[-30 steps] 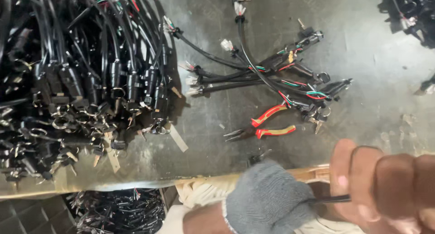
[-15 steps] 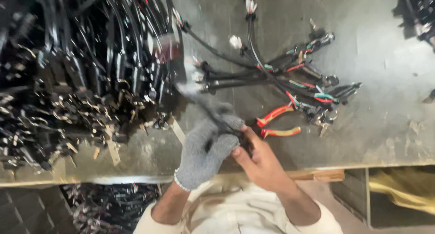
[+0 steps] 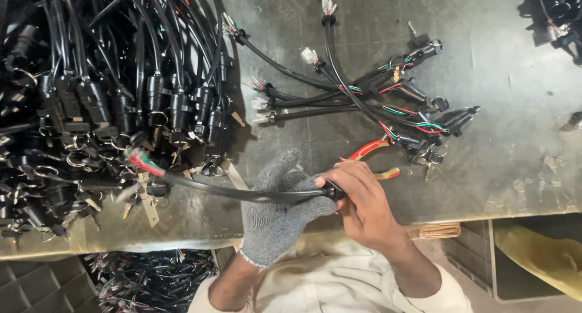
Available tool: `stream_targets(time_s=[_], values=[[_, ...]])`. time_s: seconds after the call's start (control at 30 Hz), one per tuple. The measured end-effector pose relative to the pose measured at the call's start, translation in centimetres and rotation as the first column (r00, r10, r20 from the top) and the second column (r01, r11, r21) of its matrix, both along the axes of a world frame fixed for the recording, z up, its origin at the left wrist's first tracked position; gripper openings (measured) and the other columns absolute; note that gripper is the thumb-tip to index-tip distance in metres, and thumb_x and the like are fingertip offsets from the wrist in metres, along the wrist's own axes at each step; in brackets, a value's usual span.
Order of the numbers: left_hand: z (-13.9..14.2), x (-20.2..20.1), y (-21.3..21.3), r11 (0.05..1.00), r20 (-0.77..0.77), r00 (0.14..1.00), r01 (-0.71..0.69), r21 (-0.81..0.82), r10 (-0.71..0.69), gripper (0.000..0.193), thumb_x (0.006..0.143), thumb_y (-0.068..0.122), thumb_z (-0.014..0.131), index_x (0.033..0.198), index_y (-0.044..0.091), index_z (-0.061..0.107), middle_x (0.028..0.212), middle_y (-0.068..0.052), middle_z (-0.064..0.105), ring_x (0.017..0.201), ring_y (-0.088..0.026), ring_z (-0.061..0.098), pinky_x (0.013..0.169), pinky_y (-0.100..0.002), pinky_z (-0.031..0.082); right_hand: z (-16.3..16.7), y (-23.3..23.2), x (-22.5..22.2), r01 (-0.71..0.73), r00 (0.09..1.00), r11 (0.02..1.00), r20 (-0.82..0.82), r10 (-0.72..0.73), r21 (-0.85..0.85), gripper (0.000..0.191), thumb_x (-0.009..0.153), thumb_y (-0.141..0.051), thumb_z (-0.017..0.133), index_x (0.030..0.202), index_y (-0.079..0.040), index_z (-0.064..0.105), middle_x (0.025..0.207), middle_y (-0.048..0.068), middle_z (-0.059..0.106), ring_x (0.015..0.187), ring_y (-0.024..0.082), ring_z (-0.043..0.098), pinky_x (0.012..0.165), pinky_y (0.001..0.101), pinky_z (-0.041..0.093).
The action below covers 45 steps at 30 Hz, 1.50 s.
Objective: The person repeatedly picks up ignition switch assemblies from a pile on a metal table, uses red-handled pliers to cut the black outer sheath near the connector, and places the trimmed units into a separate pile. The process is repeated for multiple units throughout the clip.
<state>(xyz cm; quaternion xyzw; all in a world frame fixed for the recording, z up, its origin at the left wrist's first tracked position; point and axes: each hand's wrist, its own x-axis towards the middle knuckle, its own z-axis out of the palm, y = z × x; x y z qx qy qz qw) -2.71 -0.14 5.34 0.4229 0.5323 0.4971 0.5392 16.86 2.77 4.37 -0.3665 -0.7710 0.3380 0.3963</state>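
Setting: grey metal worktop [image 3: 515, 76], scuffed and stained, seen from above; its front edge runs just under both hands.
Left hand: the left hand [image 3: 276, 213], in a grey knitted glove, is closed under the black cable [image 3: 242, 193], which lies across its palm and fingers as a support.
Right hand: the bare right hand [image 3: 364, 204] is clenched on the cable's black plug end [image 3: 332, 191], thumb and fingertips pinching it, probably to steady that end for handling.
Cable position: it runs leftward from the right hand, across the gloved palm, and ends in red and green wire tips [image 3: 138, 160] held above the worktop's edge.
Left of the hands: a dense heap of black harnesses [image 3: 109, 88] with key rings and small keys, apparently stock kept within reach.
Beyond the right hand: a smaller fan of harnesses [image 3: 376, 100] with coloured wires, set apart from the heap; red-handled pliers [image 3: 379, 158] lie just behind the knuckles.
Below the worktop: a bin of further cables [image 3: 145, 279] by the left forearm; a yellow cloth [image 3: 539, 255] to the right.
Labels and packages: none legible; pale tags [image 3: 147, 205] lie among the heap.
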Motion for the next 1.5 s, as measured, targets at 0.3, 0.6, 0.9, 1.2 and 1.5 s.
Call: stream_targets(time_s=[0.3, 0.6, 0.9, 1.2, 1.5], values=[[2.1, -0.3, 0.9, 0.922, -0.626, 0.780, 0.236, 0.308, 0.010, 0.039, 0.088, 0.019, 0.082, 0.121, 0.008, 0.064, 0.099, -0.008, 0.074, 0.087, -0.024, 0.072, 0.078, -0.033, 0.056, -1.2, -1.2, -0.5, 0.017, 0.993, 0.972, -0.113, -0.044, -0.233, 0.055, 0.080, 0.020, 0.047, 0.133, 0.006, 0.052, 0.111, 0.013, 0.065, 0.081, 0.020, 0.061, 0.071, 0.0264, 0.052], [3.0, -0.6, 1.1, 0.992, -0.193, 0.980, 0.077, 0.098, -0.057, 0.063, 0.087, 0.019, 0.080, 0.137, -0.001, 0.048, 0.095, -0.007, 0.076, 0.078, -0.013, 0.066, 0.068, -0.029, 0.055, -0.6, -1.4, -1.2, 0.038, 0.999, 0.986, -0.033, -0.044, -0.161, 0.033, 0.099, -0.004, 0.061, 0.130, 0.005, 0.055, 0.098, 0.014, 0.062, 0.077, 0.024, 0.060, 0.072, 0.0302, 0.050], [2.2, 1.4, -0.5, 0.983, -0.457, 0.889, 0.088, 0.162, -0.004, 0.028, 0.095, 0.015, 0.073, 0.118, 0.002, 0.065, 0.099, -0.011, 0.076, 0.090, -0.025, 0.071, 0.082, -0.034, 0.056, -2.6, -2.5, -0.7, -0.054, 0.964, 0.881, -0.256, -0.078, -0.470, 0.025, 0.108, -0.018, 0.053, 0.120, 0.003, 0.059, 0.089, 0.003, 0.056, 0.077, 0.011, 0.048, 0.069, 0.0265, 0.041], [0.8, -0.1, 1.0, 0.859, -0.344, 0.902, 0.380, 0.343, -0.262, 0.039, 0.093, 0.019, 0.074, 0.129, 0.007, 0.069, 0.136, -0.012, 0.070, 0.130, -0.034, 0.063, 0.115, -0.045, 0.045, -7.3, -4.6, 1.0, -0.148, 0.931, 0.739, -0.345, -0.120, -0.657, 0.022, 0.097, -0.016, 0.055, 0.109, 0.001, 0.062, 0.079, -0.001, 0.052, 0.071, 0.006, 0.047, 0.064, 0.0241, 0.042], [-0.1, -0.8, 1.0, 0.783, -0.053, 0.876, 0.455, 0.424, -0.480, 0.030, 0.085, 0.021, 0.082, 0.112, 0.010, 0.076, 0.118, -0.003, 0.075, 0.115, -0.023, 0.067, 0.115, -0.042, 0.043, -12.2, -6.9, 5.1, -0.607, 0.779, 0.202, -0.626, -0.039, -0.769, 0.040, 0.094, -0.013, 0.061, 0.132, -0.006, 0.051, 0.106, 0.002, 0.059, 0.089, 0.010, 0.054, 0.076, 0.0285, 0.048]])
